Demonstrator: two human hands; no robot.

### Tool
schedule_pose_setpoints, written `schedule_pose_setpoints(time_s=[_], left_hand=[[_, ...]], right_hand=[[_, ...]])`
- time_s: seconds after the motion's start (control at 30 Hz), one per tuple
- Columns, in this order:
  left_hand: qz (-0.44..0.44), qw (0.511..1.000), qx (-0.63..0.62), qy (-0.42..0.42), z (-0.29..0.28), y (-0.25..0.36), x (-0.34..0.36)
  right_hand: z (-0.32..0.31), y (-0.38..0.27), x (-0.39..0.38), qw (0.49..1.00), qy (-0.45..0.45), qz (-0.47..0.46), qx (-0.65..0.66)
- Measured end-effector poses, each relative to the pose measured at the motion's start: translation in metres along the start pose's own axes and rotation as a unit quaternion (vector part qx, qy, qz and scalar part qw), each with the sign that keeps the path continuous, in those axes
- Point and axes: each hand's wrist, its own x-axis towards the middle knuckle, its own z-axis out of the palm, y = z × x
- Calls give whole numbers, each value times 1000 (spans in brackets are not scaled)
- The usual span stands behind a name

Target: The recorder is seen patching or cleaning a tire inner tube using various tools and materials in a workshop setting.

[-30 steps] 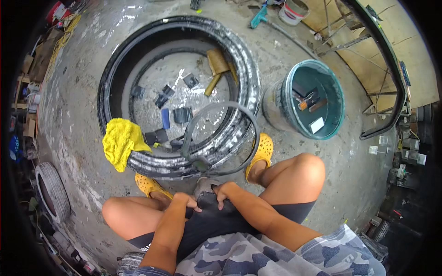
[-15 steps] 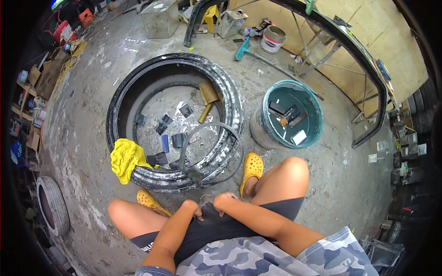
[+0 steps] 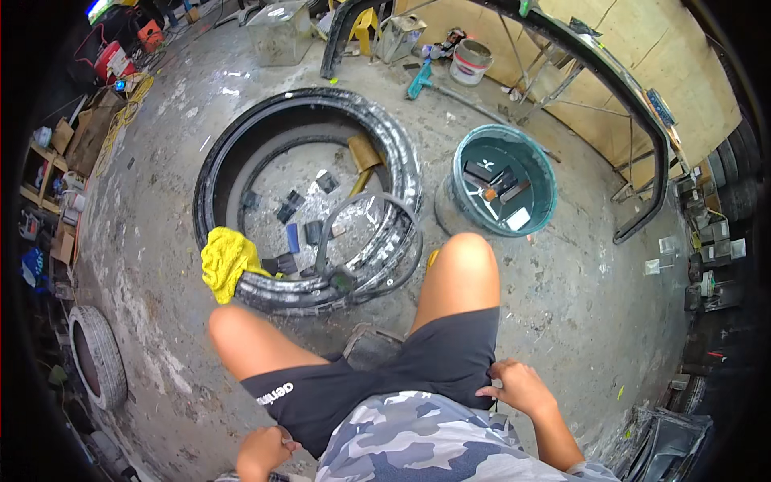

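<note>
My left hand [image 3: 269, 451] is beside the left side of my black shorts [image 3: 442, 353], fingers curled; whether they pinch cloth I cannot make out. At the right side of the shorts, my right hand [image 3: 518, 387] has its fingers closed on the fabric. Beyond my knees a large tyre [image 3: 210, 177] lies flat, with a yellow cloth [image 3: 229, 261] draped over its near left rim. Inside the ring are several small dark pieces, a blue block [image 3: 292, 238] and a brown curved piece [image 3: 363, 153]. A grey hose loop [image 3: 420, 241] leans over its right rim.
Right of the tyre stands a teal bucket [image 3: 456, 189] of water with dark pieces and a white one in it. Farther off are a teal-headed broom [image 3: 419, 80], a paint pail [image 3: 471, 64] and a black curved frame [image 3: 642, 120]. Another tyre [image 3: 98, 357] leans at left.
My hands have parted from the front of my shorts to either side. My knees have shifted and my right knee now hides most of the yellow clog.
</note>
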Motion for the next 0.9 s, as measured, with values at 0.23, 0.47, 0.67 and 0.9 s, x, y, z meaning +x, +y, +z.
schedule_pose_setpoints(time_s=[0.23, 0.47, 0.67, 0.9], left_hand=[[60, 943, -327, -12, 123, -81, 49], [36, 993, -93, -59, 54, -43, 0], [305, 838, -335, 305, -105, 41, -23], [88, 610, -492, 615, -79, 38, 228]], right_hand=[[30, 23, -11, 985, -143, -28, 97], [-2, 4, -12, 943, -328, -15, -44], [-71, -105, 78, 967, 8, -89, 239], [105, 12, 296, 608, 356, 265, 658]])
